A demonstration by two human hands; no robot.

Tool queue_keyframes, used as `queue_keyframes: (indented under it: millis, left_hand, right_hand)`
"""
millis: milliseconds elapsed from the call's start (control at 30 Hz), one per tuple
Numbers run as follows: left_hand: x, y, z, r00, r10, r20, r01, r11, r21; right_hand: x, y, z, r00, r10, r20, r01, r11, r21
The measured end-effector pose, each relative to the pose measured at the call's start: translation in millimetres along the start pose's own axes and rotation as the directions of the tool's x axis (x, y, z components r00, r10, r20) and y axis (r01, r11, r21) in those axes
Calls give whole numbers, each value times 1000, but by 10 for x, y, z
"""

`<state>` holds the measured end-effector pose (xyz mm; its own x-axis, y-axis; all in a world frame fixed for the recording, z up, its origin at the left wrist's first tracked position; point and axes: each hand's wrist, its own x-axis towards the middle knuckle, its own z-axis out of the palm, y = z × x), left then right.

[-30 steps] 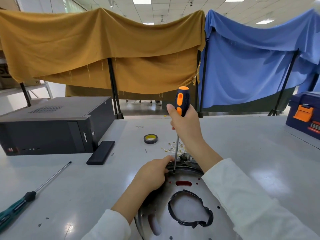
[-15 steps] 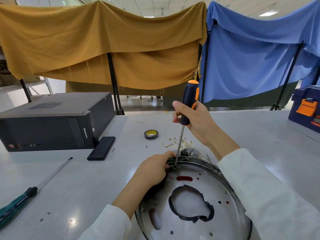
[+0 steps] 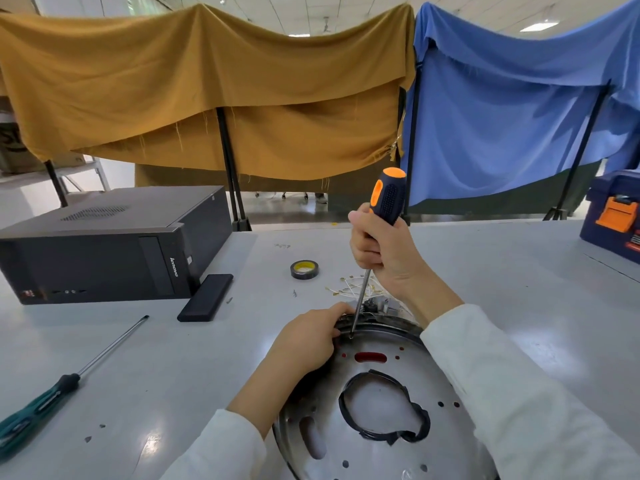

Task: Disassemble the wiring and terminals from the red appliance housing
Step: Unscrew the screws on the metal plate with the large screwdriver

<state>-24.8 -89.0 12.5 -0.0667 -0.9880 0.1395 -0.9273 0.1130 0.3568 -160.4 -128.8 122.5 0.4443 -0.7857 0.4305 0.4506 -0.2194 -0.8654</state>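
A round metal base plate (image 3: 377, 445) of the appliance lies at the table's near edge, with red showing through its slot (image 3: 370, 357) and a black gasket ring (image 3: 384, 410) around its middle opening. My right hand (image 3: 384, 251) grips an orange-and-black screwdriver (image 3: 388, 195) nearly upright, its tip at the plate's far rim. My left hand (image 3: 308, 341) grips that rim right beside the tip. Loose pale wires and a small grey terminal part (image 3: 374, 299) lie just beyond the plate.
A black desktop computer case (image 3: 104, 247) lies at the left with a flat black bar (image 3: 206, 297) by it. A green-handled screwdriver (image 3: 62, 386) lies front left. A roll of tape (image 3: 304, 270) sits mid-table. A blue toolbox (image 3: 616, 216) stands far right.
My right hand has brought the screwdriver from a rightward tilt back to nearly upright, tip still at the rim. My left hand stays on the rim.
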Motion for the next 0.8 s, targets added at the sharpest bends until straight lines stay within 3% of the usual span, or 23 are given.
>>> queue_keyframes:
  millis: [133, 300, 400, 467, 533, 600, 700, 800]
  left_hand:
    - [-4, 5, -7, 1000, 4, -8, -4, 1000, 6]
    - [2, 12, -12, 1000, 1, -3, -1, 1000, 12]
    - [11, 8, -17, 1000, -4, 5, 4, 1000, 10]
    - [9, 3, -5, 1000, -9, 6, 9, 1000, 15]
    - [10, 2, 9, 1000, -15, 1, 15, 1000, 16]
    - [13, 4, 14, 1000, -19, -5, 19, 1000, 10]
    - [14, 1, 9, 1000, -16, -4, 16, 1000, 4]
    - [5, -8, 22, 1000, -5, -13, 6, 1000, 10]
  right_hand:
    - [-33, 8, -79, 996, -52, -74, 44, 994, -103]
    - [-73, 36, 11, 910, -188, -369, 75, 951, -300]
    - [-72, 78, 139, 888, -175, -425, 77, 968, -239]
    - [-43, 81, 153, 927, -131, -350, 78, 984, -161]
    - [-6, 25, 126, 993, -32, -114, 20, 995, -103]
    - [40, -20, 85, 995, 64, 77, -59, 996, -68]
    - [63, -9, 40, 992, 91, 91, -87, 995, -51]
    - [31, 11, 9, 998, 24, 63, -21, 998, -54]
